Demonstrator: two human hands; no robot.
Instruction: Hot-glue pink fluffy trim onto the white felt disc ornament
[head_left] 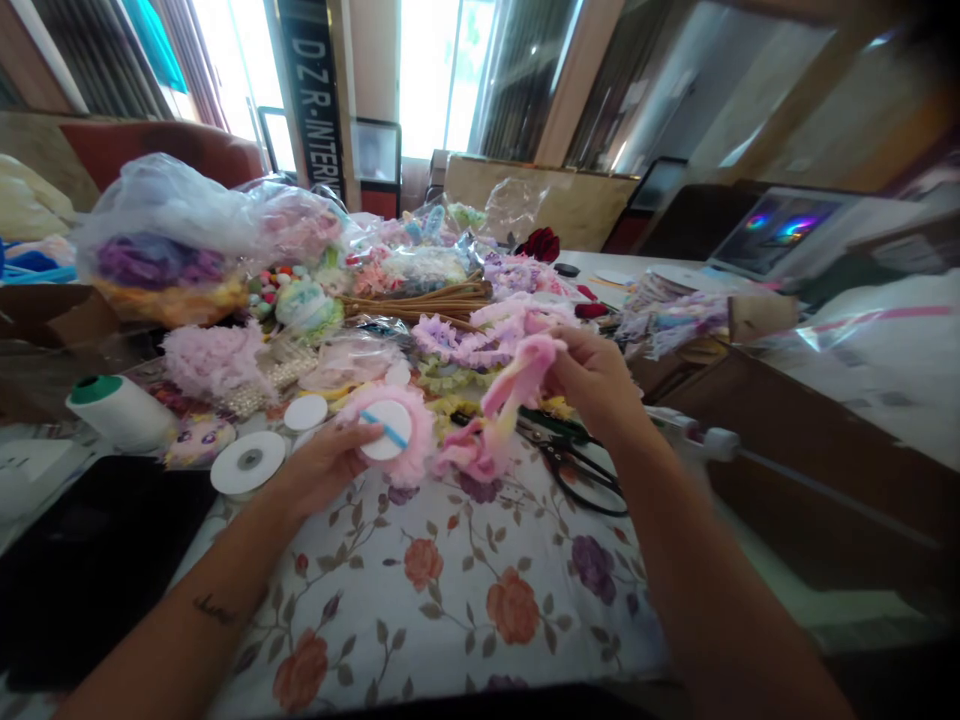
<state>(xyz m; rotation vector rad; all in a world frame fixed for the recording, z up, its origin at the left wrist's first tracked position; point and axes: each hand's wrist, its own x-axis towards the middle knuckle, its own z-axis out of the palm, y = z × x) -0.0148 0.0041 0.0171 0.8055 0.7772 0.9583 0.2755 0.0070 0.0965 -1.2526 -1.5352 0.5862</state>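
Note:
Between the thumb and fingers of my left hand [330, 458] is a pink fluffy disc [413, 452] with a round white centre crossed by a blue strip. My right hand [592, 375] is raised to the right of it, fingers closed on a pink and yellow fabric strip [517, 375]. The strip hangs down in folds, its lower end close to the tablecloth. Black-handled scissors [581, 475] lie below my right hand. Purple ruffled trim [450, 340] is behind the strip.
A white spool [248, 462], a thread cone [120, 412] and a black flat object [105, 570] are at the left. Bagged yarn [165, 260] and brown stems [420, 300] fill the back. A glue gun [694, 432] and a cardboard box [810, 470] stand right, on or beside the floral tablecloth [465, 640].

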